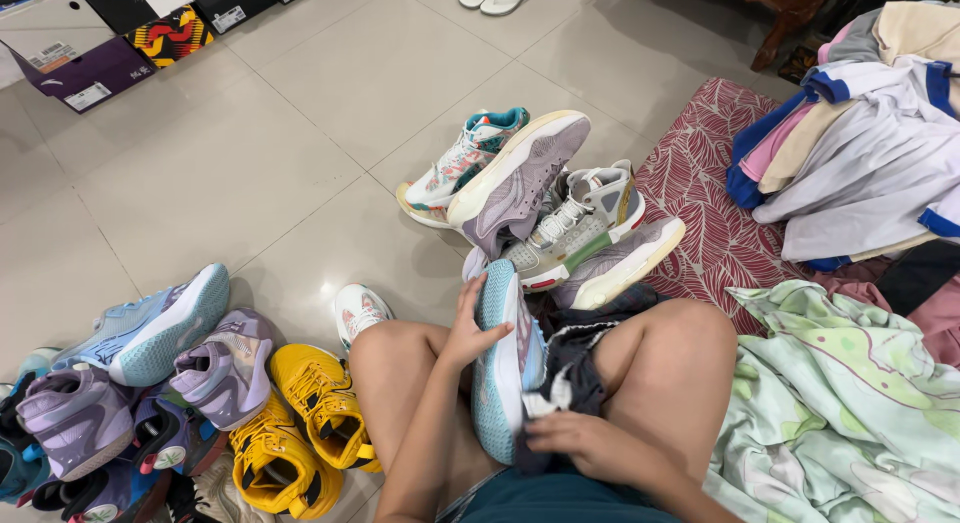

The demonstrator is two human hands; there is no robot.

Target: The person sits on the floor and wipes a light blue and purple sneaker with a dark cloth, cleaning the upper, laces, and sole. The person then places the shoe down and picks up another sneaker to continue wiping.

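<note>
Head view cuts off both forearms at the bottom edge, and the heap of sneakers at eight o'clock runs out of frame, so its full count cannot be told; about eight shoes show there, two of them yellow sneakers. A white sneaker is half hidden behind the left knee. At twelve o'clock lies a second pile of sneakers, four in all, partly on a red patterned mat. At two o'clock sits a stack of folded clothes; at four o'clock a pale green sheet.

The light blue sneaker stands sole-outward in the lap, between the crossed legs. The left hand rests on its sole edge, fingers loosely spread and curved against it. The right hand has fingers pressed together, pinching a dark cloth against the shoe's heel end.
</note>
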